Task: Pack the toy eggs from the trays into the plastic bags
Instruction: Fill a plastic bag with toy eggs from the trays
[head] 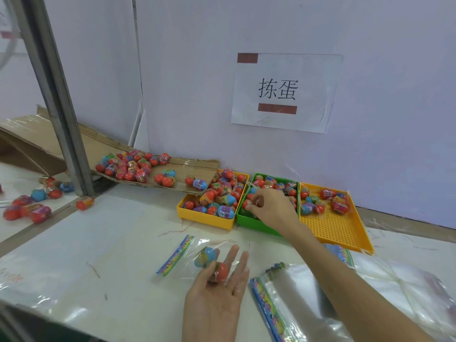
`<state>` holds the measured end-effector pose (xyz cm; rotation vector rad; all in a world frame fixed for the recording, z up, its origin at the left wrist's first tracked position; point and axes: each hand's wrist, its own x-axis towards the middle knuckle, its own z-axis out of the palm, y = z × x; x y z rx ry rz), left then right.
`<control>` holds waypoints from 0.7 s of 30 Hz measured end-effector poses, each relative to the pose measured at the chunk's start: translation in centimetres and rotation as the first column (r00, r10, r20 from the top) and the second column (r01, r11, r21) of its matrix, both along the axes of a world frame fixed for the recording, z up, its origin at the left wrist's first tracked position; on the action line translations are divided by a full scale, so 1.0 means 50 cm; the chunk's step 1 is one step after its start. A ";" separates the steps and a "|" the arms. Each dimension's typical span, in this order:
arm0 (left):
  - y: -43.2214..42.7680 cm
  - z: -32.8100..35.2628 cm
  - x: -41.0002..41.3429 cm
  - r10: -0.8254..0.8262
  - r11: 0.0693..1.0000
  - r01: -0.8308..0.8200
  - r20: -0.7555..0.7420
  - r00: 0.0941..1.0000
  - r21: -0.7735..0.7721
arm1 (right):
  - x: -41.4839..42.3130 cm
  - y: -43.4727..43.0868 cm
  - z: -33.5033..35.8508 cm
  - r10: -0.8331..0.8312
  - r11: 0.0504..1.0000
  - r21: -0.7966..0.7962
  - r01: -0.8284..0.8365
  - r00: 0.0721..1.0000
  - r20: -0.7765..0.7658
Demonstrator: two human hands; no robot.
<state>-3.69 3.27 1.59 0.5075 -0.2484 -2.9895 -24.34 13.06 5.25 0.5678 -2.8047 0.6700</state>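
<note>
Head view shows our left hand [217, 290] at lower centre gripping a clear plastic bag [187, 257] with a blue egg [206, 256] and a red egg [220, 271] inside. Our right hand [267, 206] reaches into the green tray [256, 224] at centre right, fingers curled around eggs there, between two yellow trays [204, 218] holding more toy eggs

You see everything through one wide-angle camera worn on your head, looking forward and down across the table [103, 243] toward the white wall [296, 25]. It sits close above your hands, with the trays farther off at the wall's foot; straight edges bend outward near the frame's borders.
</note>
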 end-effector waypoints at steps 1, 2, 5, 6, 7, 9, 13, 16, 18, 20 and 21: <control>0.000 -0.002 -0.001 0.000 1.000 0.000 -0.007 1.000 0.001 | 0.009 0.007 0.006 -0.012 0.995 -0.096 0.009 0.999 -0.040; -0.001 -0.004 -0.002 -0.001 1.000 0.001 -0.015 1.000 0.001 | 0.022 0.015 0.014 -0.017 0.976 -0.216 0.004 0.998 -0.059; -0.001 -0.010 -0.003 0.002 1.000 -0.002 -0.045 0.999 0.009 | 0.081 0.051 0.048 0.132 0.833 -0.547 -0.084 0.990 0.048; -0.001 -0.010 -0.002 0.005 1.000 -0.005 -0.054 0.999 0.008 | 0.106 0.064 0.055 0.248 0.773 -0.621 -0.132 0.963 0.105; -0.001 -0.009 -0.001 0.007 1.000 -0.007 -0.061 0.998 0.001 | 0.129 0.078 0.060 0.363 0.719 -0.673 -0.174 0.919 0.151; 0.000 -0.005 0.004 0.008 1.000 -0.009 -0.054 0.999 -0.028 | 0.166 0.099 0.067 0.509 0.680 -0.693 -0.241 0.835 0.208; 0.003 0.002 0.014 -0.005 0.995 0.003 -0.023 1.000 -0.096 | 0.195 0.103 0.067 0.543 0.768 -0.504 -0.395 0.819 0.185; 0.001 0.005 0.011 0.003 0.994 -0.001 0.018 1.000 -0.112 | 0.203 0.090 0.048 0.534 0.826 -0.313 -0.469 0.829 0.164; 0.001 0.009 0.008 0.007 0.993 -0.003 0.031 0.999 -0.120 | 0.205 0.082 0.033 0.499 0.858 -0.218 -0.466 0.856 0.136; 0.002 0.006 0.005 0.007 0.991 -0.004 0.023 1.000 -0.131 | 0.205 0.073 0.020 0.462 0.878 -0.184 -0.442 0.883 0.082; 0.002 0.004 0.003 0.018 0.991 -0.015 0.023 1.000 -0.135 | 0.207 0.067 0.013 0.446 0.883 -0.188 -0.429 0.894 0.053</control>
